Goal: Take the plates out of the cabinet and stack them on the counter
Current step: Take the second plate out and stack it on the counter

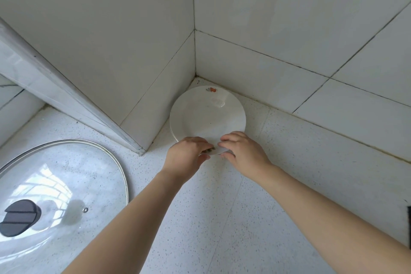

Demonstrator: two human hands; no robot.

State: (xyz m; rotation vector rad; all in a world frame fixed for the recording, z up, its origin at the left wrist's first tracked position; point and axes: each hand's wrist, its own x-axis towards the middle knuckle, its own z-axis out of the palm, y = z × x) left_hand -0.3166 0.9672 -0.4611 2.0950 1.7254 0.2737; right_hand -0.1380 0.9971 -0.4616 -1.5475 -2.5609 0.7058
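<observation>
White plate point(206, 115) — small floral rim motifs

My left arm point(133, 218) and right arm point(322, 202) reach forward bare and converge. My left hand point(189, 153) pinches the near rim of the plate point(206, 113), fingers on top and thumb beneath. My right hand point(242, 151) grips the same rim just beside it, fingers curled over.

White plate point(206, 115) with a small red-and-green motif at its rim; white worktop point(233, 207) finely speckled dark; white wall tiles point(278, 18), dark grout; clear glass lid point(62, 184), black knob point(20, 217).
</observation>
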